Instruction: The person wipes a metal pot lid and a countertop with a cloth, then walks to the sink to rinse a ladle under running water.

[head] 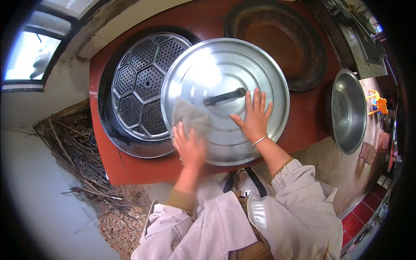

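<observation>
A large round metal lid (227,139) with a dark bar handle (224,97) lies on the red tiled stove top (130,170), overlapping the wok at its left. My left hand (190,144), blurred, presses a grey cloth (191,117) on the lid's left part. My right hand (255,115) rests spread on the lid, right of the handle, its fingertips near the handle's end. Left of the lid, a perforated metal steamer rack (148,84) sits in a dark wok (113,130), partly hidden under the lid.
Behind the lid at the right is a second large, brown-stained wok (276,42). A metal basin (349,110) stands at the stove's right edge. Brushwood (78,156) is piled at the lower left. A small orange chair (378,102) stands farther right.
</observation>
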